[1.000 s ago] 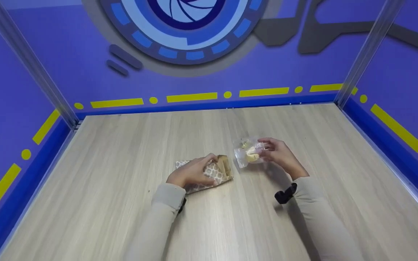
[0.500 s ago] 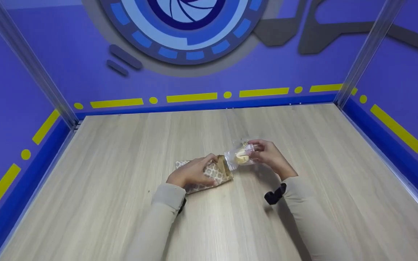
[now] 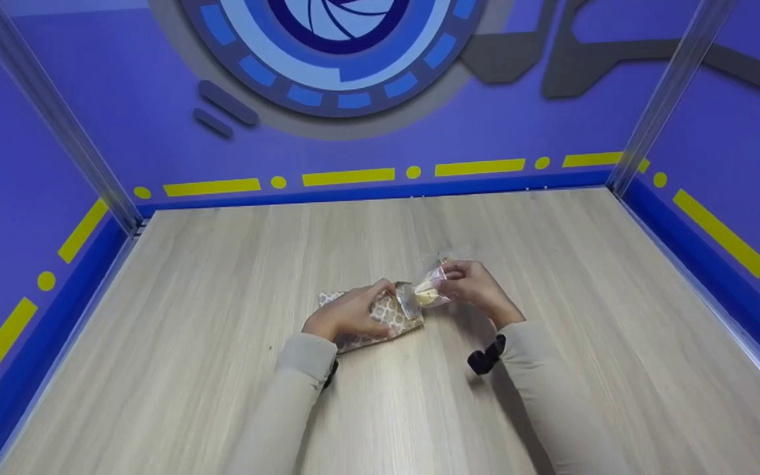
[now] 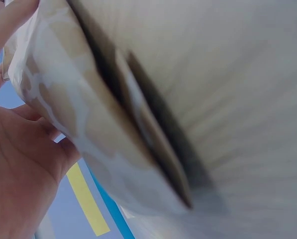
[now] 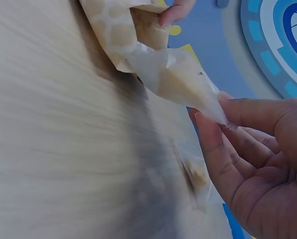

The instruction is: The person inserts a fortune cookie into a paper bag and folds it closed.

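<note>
A paper bag (image 3: 386, 315) with a tan and white pattern lies on its side, its mouth facing right. My left hand (image 3: 347, 313) grips it from above, thumb and fingers spread over its sides. In the left wrist view, the bag (image 4: 83, 104) stands slightly parted at its edge. Between thumb and fingertips, my right hand (image 3: 475, 288) pinches the end of a clear plastic packet (image 3: 429, 290) holding a pale yellow piece. The right wrist view has this packet's (image 5: 175, 79) far end at the bag's mouth, overlapping its rim; how far inside, I cannot tell.
A second clear packet (image 5: 197, 177) with a yellowish piece lies on the wooden table (image 3: 235, 277) just beyond my right hand, partly hidden in the head view. Blue walls (image 3: 327, 155) with yellow marks enclose the table at the back and sides.
My right hand has lifted one packet away from the other and carried it left to the bag's mouth. The left hand and the bag have stayed in place.
</note>
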Demonstrator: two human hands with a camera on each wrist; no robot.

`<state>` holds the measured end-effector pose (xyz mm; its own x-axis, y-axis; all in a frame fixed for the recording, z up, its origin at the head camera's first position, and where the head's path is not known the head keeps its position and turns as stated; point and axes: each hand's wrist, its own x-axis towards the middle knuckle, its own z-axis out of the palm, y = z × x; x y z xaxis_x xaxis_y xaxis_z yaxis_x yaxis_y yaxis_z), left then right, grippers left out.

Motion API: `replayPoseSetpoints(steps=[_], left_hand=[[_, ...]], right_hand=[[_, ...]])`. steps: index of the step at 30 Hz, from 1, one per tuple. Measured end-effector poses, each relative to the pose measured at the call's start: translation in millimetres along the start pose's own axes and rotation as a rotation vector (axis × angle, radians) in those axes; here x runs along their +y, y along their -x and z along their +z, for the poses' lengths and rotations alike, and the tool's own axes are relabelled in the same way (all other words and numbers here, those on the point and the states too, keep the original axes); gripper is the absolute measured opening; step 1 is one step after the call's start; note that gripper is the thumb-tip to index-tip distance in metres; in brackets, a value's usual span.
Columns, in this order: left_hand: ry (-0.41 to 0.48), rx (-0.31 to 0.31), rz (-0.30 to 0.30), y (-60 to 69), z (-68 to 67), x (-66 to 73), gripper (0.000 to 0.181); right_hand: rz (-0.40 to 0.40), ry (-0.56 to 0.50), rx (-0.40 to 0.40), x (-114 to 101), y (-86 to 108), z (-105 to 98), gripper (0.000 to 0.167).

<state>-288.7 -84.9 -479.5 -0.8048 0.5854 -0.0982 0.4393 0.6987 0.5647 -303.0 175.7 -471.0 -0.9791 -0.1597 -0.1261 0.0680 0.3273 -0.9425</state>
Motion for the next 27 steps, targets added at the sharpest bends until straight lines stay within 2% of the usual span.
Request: replayPoseSetpoints(steps=[7, 15, 27], left_hand=[[-0.015, 0.003, 0.012, -1.3, 0.2, 0.5, 0.062], [0.001, 0.011, 0.020, -0.6, -0.2, 1.3, 0.059], [-0.006, 0.008, 0.011, -0.8, -0.2, 1.2, 0.061]], right_hand=[[0.002, 0.141, 0.038, -1, 0.5, 8, 0.035], [-0.010, 0.120, -0.001, -2, -0.8, 19, 0.030], [0.007, 0.129, -0.050, -6, 0.0, 24, 0.041]])
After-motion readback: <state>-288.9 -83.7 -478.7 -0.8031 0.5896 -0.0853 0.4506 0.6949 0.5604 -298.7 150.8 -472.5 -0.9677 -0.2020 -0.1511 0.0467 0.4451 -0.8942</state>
